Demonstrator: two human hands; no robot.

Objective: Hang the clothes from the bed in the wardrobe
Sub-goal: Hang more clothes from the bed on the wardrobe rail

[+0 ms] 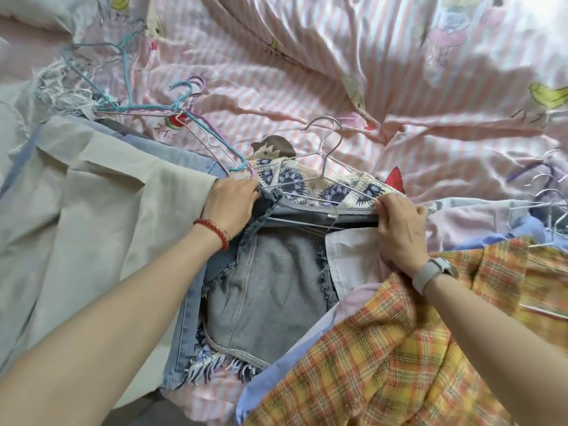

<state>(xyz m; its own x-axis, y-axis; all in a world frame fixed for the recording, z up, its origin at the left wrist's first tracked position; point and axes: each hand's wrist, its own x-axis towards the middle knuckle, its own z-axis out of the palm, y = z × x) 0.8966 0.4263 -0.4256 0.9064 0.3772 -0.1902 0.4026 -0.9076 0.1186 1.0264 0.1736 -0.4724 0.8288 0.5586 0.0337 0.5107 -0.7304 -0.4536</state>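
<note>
Both hands work at the middle of the frame, set apart on either end of a white wire hanger. Left hand, with a red bead bracelet on its wrist, curls its fingers round the left end of the hanger and the frayed denim edge there. Right hand, a grey watch on its wrist, pinches the right end together with the crocheted top draped over the hanger. Below them a frayed denim garment lies spread on the pink striped bedsheet. A beige garment fills the left of the frame, a yellow plaid shirt the lower right. Coloured wire hangers lie at upper left, more white hangers at the right edge
</note>
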